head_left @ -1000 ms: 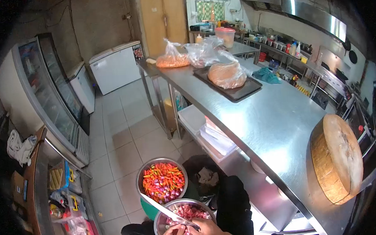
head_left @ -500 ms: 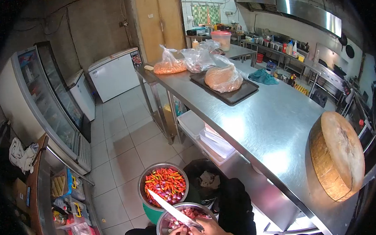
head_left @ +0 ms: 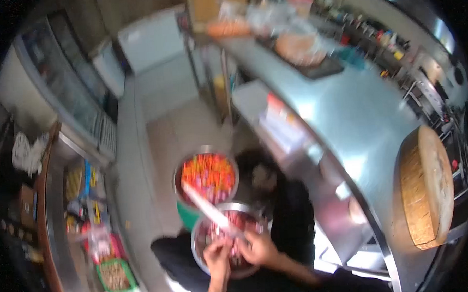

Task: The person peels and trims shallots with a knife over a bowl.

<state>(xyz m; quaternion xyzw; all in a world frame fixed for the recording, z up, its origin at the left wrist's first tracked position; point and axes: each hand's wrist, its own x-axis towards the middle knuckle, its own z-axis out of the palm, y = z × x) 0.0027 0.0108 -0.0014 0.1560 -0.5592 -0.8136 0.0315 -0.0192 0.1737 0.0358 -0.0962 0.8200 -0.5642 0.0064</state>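
The frame is blurred. My right hand [head_left: 258, 248] is closed on the handle of a large knife [head_left: 208, 207], whose blade points up and left over the bowls. My left hand [head_left: 218, 252] is pinched beside it; what its fingers hold is too small and blurred to name. Both hands are over a metal bowl [head_left: 198, 236] of chopped reddish-purple pieces. Just beyond, a second metal bowl [head_left: 236, 178] holds red and orange chillies with purple pieces at its near side, above something green [head_left: 187, 215].
A steel table [head_left: 315, 103] on the right bears a round wooden block [head_left: 417, 190], a dark tray [head_left: 327, 69] and plastic bags. Below left, a shelf holds a green basket [head_left: 129, 273]. Glass-door fridges [head_left: 58, 75] and a white freezer [head_left: 151, 42] stand at the back left.
The view has tilted downward, so the bowls, hands and knife appear higher and more of both forearms shows. The right hand still holds the knife.
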